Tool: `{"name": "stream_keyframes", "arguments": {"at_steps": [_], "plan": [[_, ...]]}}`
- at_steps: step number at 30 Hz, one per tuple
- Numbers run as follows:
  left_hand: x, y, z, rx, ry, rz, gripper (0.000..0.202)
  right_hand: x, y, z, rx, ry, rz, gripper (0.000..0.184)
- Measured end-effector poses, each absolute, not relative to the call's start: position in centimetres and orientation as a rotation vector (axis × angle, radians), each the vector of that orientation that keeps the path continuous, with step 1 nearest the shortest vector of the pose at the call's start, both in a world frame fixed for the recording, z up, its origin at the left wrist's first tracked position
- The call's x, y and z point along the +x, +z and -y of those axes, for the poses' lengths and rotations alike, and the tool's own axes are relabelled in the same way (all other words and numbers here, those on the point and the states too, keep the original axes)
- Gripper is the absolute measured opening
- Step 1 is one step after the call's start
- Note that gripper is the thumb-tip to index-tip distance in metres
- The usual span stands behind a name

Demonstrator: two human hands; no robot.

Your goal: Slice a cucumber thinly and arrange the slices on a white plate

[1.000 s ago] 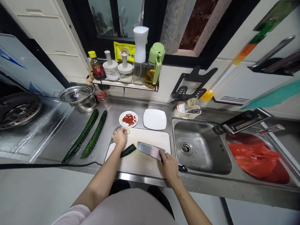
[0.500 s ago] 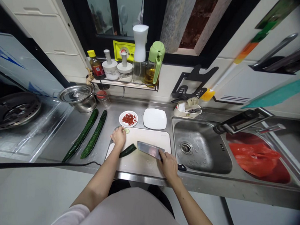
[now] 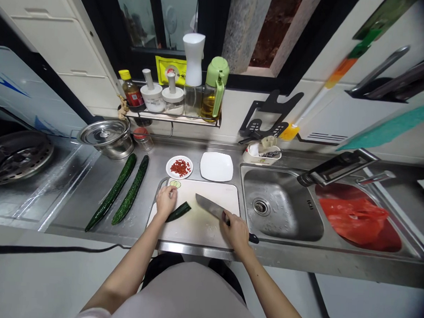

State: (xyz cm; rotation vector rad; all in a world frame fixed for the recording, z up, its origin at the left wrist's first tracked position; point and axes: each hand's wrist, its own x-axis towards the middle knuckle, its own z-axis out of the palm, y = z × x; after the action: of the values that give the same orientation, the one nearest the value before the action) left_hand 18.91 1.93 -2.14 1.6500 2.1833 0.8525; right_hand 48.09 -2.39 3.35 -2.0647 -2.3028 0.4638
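Note:
My right hand grips a kitchen knife by its handle. The broad blade slants to the upper left, just over the white cutting board. At the board's left side is my left hand, its fingers loosely bent and apart with nothing visible in them. A few thin cucumber slices lie at the board's upper left corner, just beyond those fingers. A cut length of cucumber rests on the board between my left hand and the blade, touched by neither as far as I can see.
Two whole cucumbers lie left of the board. Behind it stand a plate of red berries and a square white plate. Another black handle juts past the board's right edge, beside the sink. A lidded pot stands back left.
My left hand has drawn back from the slices toward me, uncovering more of them. The knife has turned, its tip swinging slightly farther from me. The whole view has shifted a little.

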Motion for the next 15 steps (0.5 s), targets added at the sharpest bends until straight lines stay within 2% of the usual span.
{"name": "stream_keyframes", "arguments": {"at_steps": [6,15], "plan": [[19.4,-1.7,1.5,1.958,0.883,-1.711,0.020,46.2,4.2,2.3,-2.067,0.717,2.237,0.034],[19.2,-2.2,3.2,2.089,0.935,-1.533,0.026,42.4,4.7,2.6,-1.978,0.791,2.510,0.035]]}}
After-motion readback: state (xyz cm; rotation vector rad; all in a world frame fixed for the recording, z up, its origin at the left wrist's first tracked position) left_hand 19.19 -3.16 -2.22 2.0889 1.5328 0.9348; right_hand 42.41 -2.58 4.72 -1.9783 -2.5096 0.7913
